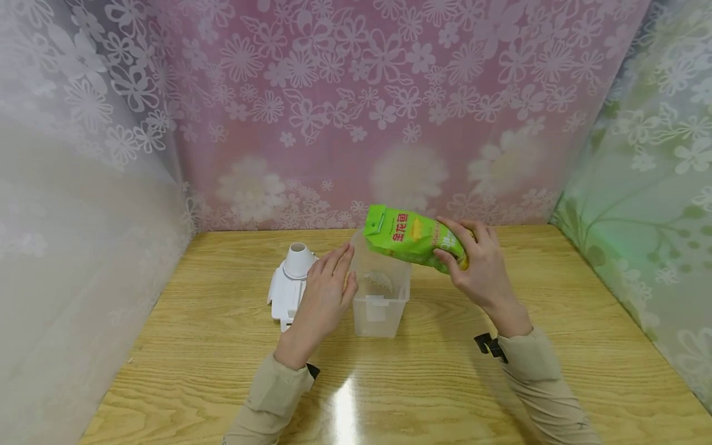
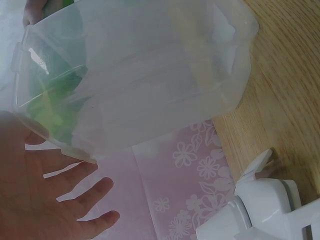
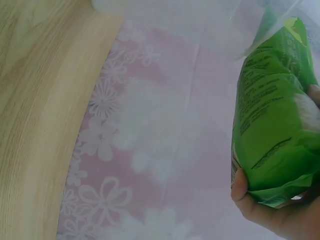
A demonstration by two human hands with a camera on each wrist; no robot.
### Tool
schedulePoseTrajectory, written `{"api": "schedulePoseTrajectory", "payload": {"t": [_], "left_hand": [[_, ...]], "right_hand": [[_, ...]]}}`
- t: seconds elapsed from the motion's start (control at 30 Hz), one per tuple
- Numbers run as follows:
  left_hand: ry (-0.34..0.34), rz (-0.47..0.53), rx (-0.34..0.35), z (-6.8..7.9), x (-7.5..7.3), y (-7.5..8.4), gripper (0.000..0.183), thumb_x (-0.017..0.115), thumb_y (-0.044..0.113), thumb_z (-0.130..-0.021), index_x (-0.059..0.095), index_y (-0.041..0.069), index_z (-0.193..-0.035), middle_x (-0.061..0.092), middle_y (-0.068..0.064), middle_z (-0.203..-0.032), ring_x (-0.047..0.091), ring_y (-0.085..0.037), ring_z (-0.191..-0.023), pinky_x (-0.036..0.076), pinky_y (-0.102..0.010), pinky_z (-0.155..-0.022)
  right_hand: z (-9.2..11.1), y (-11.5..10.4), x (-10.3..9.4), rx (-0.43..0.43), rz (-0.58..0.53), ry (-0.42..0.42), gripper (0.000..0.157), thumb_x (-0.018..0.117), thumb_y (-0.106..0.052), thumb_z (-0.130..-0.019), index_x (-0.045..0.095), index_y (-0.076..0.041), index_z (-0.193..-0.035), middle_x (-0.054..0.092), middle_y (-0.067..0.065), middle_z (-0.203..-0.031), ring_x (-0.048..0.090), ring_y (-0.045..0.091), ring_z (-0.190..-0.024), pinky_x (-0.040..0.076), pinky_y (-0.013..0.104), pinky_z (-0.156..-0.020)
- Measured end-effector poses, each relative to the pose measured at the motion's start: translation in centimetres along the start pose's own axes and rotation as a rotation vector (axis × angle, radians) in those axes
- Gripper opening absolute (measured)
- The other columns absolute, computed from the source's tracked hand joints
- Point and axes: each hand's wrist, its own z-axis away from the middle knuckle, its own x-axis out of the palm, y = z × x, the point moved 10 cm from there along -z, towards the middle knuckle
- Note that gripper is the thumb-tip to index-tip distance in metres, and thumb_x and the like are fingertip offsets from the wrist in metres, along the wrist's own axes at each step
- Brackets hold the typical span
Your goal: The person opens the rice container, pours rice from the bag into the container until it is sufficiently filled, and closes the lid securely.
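Observation:
My right hand [image 1: 483, 266] grips a green bag [image 1: 408, 240] by its lower end, fingers over the top and thumb on the near side. The bag lies tilted, its top end over the mouth of a tall translucent plastic container [image 1: 375, 324]. Pale grains [image 1: 379, 281] show inside the container. At the container's left rim is my left hand [image 1: 325, 287], its fingers extended. In the left wrist view the green bag [image 2: 57, 107] shows through the container wall [image 2: 150, 75], and the left thumb overlaps the rim.
A white plastic part with a cone-shaped spout [image 1: 299, 262] lies on the wooden table [image 1: 222, 352], left of the container and partly behind my left hand. Flowered curtains [image 1: 334, 111] enclose the table at the back and both sides.

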Motion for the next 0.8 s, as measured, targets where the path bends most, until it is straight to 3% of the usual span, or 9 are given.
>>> {"api": "schedulePoseTrajectory", "payload": {"t": [0.13, 0.33, 0.8], "left_hand": [[-0.002, 0.001, -0.001, 0.0, 0.1, -0.1, 0.047, 0.050, 0.016, -0.104, 0.049, -0.002, -0.147, 0.049, -0.016, -0.151, 0.048, -0.040, -0.132, 0.036, -0.059, -0.113], [0.002, -0.002, 0.005, 0.0, 0.1, -0.1, 0.047, 0.050, 0.016, -0.104, 0.049, -0.002, -0.147, 0.049, -0.016, -0.151, 0.048, -0.040, -0.132, 0.036, -0.058, -0.113], [-0.005, -0.014, 0.002, -0.1, 0.1, 0.0, 0.046, 0.051, 0.015, -0.104, 0.050, -0.001, -0.147, 0.049, -0.014, -0.151, 0.049, -0.040, -0.132, 0.036, -0.058, -0.113]], "right_hand": [[0.1, -0.3, -0.3, -0.060, 0.034, 0.049, 0.055, 0.071, -0.039, -0.094, 0.059, -0.016, -0.143, 0.058, 0.023, -0.120, 0.052, 0.044, -0.105, 0.044, 0.059, -0.085], [-0.1, -0.7, -0.4, -0.122, 0.083, 0.086, 0.082, 0.057, -0.074, -0.084, 0.063, -0.013, -0.137, 0.062, 0.020, -0.111, 0.054, 0.040, -0.091, 0.048, 0.055, -0.074], [-0.6, -2.2, -1.4, -0.165, 0.155, 0.081, 0.074, 0.055, -0.074, -0.086, 0.067, -0.019, -0.135, 0.066, 0.019, -0.114, 0.059, 0.041, -0.094, 0.051, 0.056, -0.075]]}}
